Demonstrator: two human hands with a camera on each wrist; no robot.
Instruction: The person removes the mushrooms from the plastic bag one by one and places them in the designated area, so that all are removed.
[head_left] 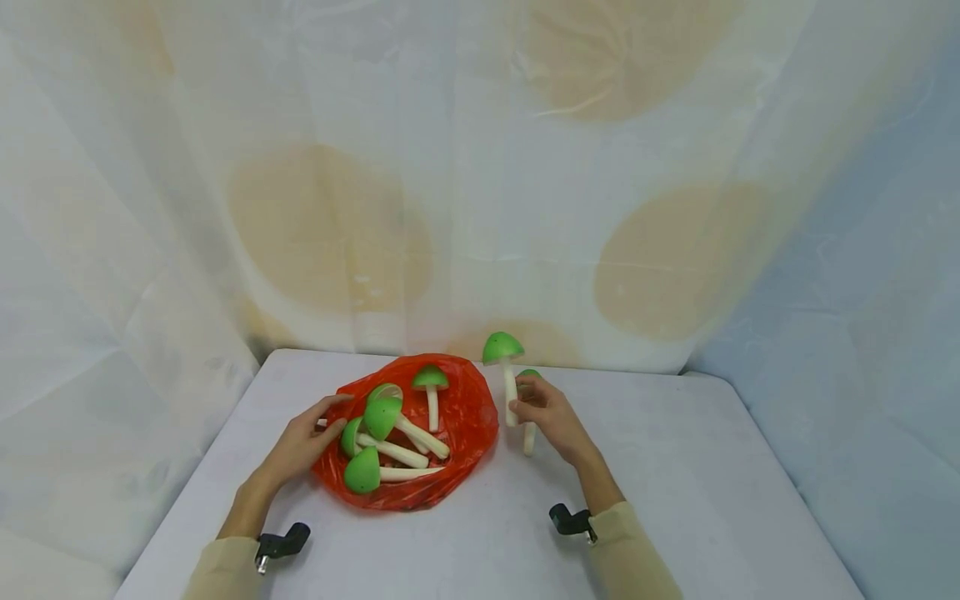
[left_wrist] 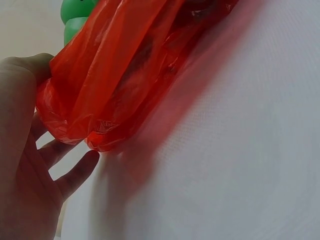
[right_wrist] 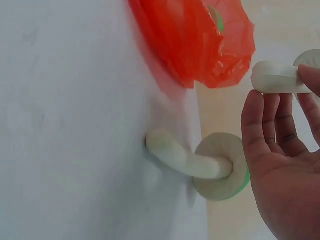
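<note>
Right hand (head_left: 551,414): I see it pinching a mushroom (head_left: 504,367) stem, upright, beside the bag (head_left: 465,417).
Left hand (head_left: 303,442): holds the bag's rim.
Risk: a light pinch may drop it onto the surface (head_left: 675,500).

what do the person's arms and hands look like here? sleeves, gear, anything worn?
Both hands are bare: left hand, right hand. Each arm wears a pale beige long sleeve: left sleeve, right sleeve. A small black camera mount sits at each wrist: left mount, right mount. No gloves, rings or watches visible.

Staged recording booth — draped backdrop sheet (head_left: 480,167), bare white table (head_left: 675,500)
</note>
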